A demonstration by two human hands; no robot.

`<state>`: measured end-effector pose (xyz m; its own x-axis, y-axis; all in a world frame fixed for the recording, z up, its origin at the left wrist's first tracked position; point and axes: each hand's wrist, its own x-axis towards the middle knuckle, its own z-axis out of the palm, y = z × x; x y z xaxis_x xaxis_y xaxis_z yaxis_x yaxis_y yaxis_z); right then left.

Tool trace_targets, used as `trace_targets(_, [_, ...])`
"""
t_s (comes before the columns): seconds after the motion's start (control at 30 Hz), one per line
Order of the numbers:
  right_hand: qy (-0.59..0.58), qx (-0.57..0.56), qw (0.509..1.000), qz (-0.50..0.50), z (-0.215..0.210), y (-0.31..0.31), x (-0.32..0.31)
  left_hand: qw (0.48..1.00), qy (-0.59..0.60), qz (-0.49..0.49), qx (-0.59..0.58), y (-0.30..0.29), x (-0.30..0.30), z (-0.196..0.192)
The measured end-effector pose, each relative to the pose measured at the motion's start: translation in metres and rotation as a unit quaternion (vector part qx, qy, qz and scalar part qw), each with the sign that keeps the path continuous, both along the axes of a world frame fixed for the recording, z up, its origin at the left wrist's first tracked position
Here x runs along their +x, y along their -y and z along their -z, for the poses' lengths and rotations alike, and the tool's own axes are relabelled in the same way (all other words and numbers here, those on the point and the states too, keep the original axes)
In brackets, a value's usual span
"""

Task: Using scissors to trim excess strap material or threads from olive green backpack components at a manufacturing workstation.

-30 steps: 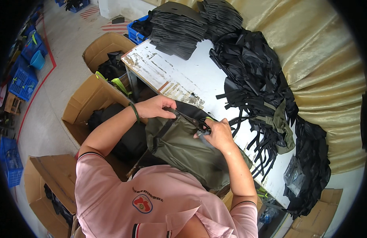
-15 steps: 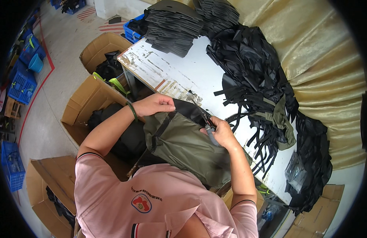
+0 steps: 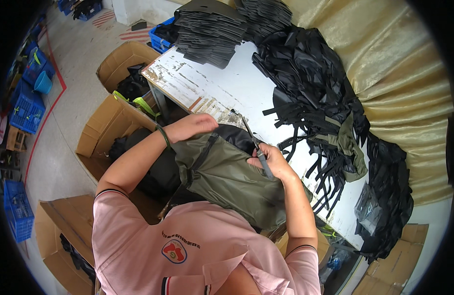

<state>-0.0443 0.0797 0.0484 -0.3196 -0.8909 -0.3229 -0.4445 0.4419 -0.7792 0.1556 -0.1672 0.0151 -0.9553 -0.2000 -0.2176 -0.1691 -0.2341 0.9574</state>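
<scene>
An olive-green fabric bag [image 3: 227,179] with black straps and a black upper part lies in front of me, over my lap and the table's near edge. My left hand [image 3: 195,126] is at its upper left edge, fingers stretched out and slightly blurred; no pinch on the cloth shows. In my right hand [image 3: 272,161] is a pair of scissors [image 3: 264,164] with grey handles, its long dark blades pointing up and away over the bag's black part [image 3: 235,136]. The right fingers are wrapped round the handles.
The worn white table [image 3: 222,88] bears stacked black sheets [image 3: 210,32], heaped black fabric pieces [image 3: 305,69], black straps [image 3: 327,174] and another olive piece [image 3: 352,152]. Open cardboard boxes [image 3: 97,135] stand at the left. A gold curtain [image 3: 384,78] hangs at the right.
My left fingers have let go of the black cloth edge and straightened. The scissors have swung more upright, their blades now apart from the cloth that dropped back onto the bag.
</scene>
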Motion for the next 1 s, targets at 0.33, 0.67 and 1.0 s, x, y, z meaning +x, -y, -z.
trace_targets(0.33, [0.084,0.029,0.996,0.021,0.0,-0.009,-0.012,0.988,0.023,0.069,-0.137,0.004,-0.008,0.026])
trace_targets(0.67, [0.069,0.007,0.997,0.039,0.0,-0.03,-0.016,0.998,0.013,0.003,-0.06,0.005,0.005,0.039])
trace_targets(1.0, [-0.049,-0.165,0.968,0.18,-0.066,-0.063,-0.045,0.831,-0.066,-0.436,-0.34,0.183,0.134,-0.193])
